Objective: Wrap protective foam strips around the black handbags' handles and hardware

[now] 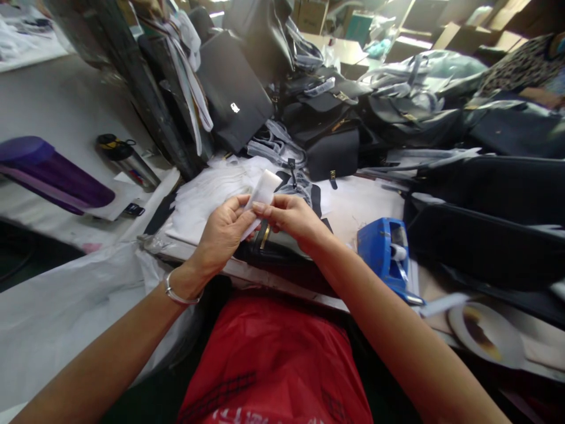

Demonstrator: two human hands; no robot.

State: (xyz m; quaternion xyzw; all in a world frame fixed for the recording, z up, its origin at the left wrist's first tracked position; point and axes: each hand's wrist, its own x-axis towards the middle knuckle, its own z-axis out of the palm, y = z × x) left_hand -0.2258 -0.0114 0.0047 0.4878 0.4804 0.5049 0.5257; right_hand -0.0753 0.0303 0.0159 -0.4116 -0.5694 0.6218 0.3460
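Observation:
Both my hands meet over the table's front edge, closed on one folded strip of thin white paper or foam wrap [263, 189]. My left hand [224, 231] pinches its lower left side, with a silver bangle on the wrist. From the right, my right hand [295, 217] grips the strip's edge between thumb and fingers. Under the hands lies a black bag [282, 242] with a gold zip, partly hidden by them. Just behind, a stack of white sheets [207, 197] spreads over the table.
A blue tape dispenser [375, 247] stands to the right, near a tape roll [485, 333]. Black bags [333, 153] pile up behind. A purple bottle [57, 174] and a steel flask [128, 162] are at left. Another person's patterned sleeve [521, 68] shows far right.

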